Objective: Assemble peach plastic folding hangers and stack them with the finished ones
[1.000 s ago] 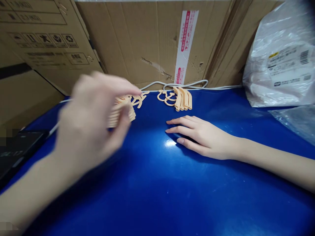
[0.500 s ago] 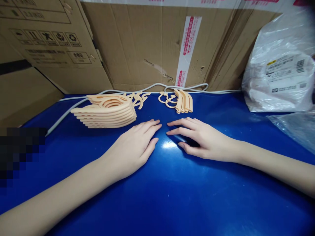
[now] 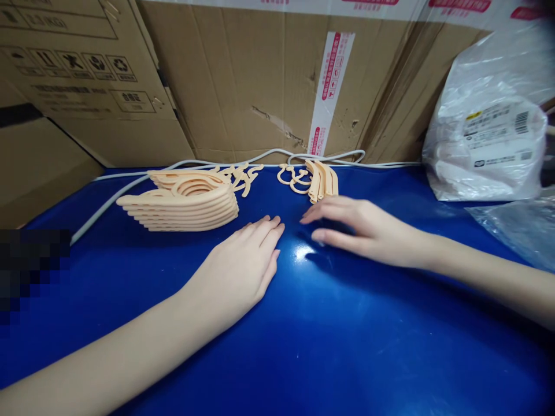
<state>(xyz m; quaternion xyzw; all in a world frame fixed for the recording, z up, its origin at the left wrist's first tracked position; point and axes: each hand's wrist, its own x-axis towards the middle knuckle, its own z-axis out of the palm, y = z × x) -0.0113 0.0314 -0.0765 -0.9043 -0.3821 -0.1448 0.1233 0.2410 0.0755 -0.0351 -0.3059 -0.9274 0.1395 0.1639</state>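
Note:
My left hand (image 3: pixel 243 260) lies flat on the blue tabletop (image 3: pixel 303 346), its fingers stretched out and nothing in them. Just beyond it to the left is a stack of several cream plastic clothes hangers (image 3: pixel 186 202), their hooks (image 3: pixel 245 176) pointing right. My right hand (image 3: pixel 358 228) hovers a little over the table with fingers apart and holds nothing. Right behind its fingers stands a bundle of folded cream hangers (image 3: pixel 321 180), whose hooks (image 3: pixel 295 178) point left; the hand overlaps their near ends in view, and I cannot tell if it touches them.
Cardboard boxes (image 3: pixel 243 75) wall off the back and left. A white cable (image 3: pixel 182 166) runs along the table's rear edge. On the right sit a white plastic bag with a label (image 3: pixel 489 144) and clear plastic film (image 3: pixel 515 225). A pixelated dark patch covers the left edge.
My right hand has lifted off the table and moved slightly toward the folded hangers. My left hand stays nearly in place, its fingers closer together. The view has shifted a little.

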